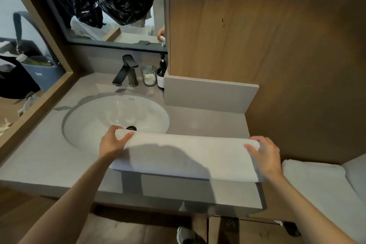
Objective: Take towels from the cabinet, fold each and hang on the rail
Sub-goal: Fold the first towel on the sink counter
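Note:
A white towel (186, 154), folded into a long strip, lies across the front of the grey vanity counter (39, 164), partly over the sink's edge. My left hand (112, 141) grips its left end, thumb on top and fingers under the fold. At the right end my right hand (265, 154) holds the towel the same way. More white towels (316, 184) lie folded on a lower surface at the right. No rail is in view.
A white round sink (116, 117) sits in the counter with a black tap (126, 71), a glass jar (149, 75) and a dark pump bottle (161, 75) behind it. A wooden cabinet wall (277, 35) rises at the right, a mirror (111, 6) behind.

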Available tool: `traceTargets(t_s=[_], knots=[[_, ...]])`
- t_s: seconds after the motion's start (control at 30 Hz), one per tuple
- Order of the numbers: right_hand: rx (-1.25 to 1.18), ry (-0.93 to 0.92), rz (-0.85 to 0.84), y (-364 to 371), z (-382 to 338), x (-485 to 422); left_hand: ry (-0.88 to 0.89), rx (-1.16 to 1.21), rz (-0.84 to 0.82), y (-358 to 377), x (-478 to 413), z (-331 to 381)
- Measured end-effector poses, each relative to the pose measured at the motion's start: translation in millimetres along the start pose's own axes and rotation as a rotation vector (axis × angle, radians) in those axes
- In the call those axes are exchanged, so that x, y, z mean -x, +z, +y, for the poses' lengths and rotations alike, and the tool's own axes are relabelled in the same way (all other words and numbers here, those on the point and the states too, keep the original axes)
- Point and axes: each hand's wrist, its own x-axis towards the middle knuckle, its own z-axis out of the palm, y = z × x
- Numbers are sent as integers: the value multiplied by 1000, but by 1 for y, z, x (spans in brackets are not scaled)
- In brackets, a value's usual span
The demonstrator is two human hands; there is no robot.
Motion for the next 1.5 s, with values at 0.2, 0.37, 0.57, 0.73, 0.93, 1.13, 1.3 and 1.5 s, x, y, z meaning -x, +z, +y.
traceTargets(t_s=[0.2,0.37,0.57,0.73,0.93,1.13,1.3,1.5], knots=[[195,-103,1,18,21,-5,28,-125,12,19,-4,-11],[335,-352,-7,53,-2,3,385,-332,174,53,14,6],[289,-419,-222,136,-62,40,566,-501,-167,135,85,46],[520,-484,-232,132,-44,39,586,-635,-207,135,84,39],[570,-280,-304,91,-17,26,446,-693,-146,95,63,14],[633,-140,-276,67,5,21,301,-702,-101,58,50,-11],[646,-107,-294,67,6,20,126,-541,-128,31,38,-35],[672,-112,-280,70,8,19,-45,-258,-305,10,17,-31]])
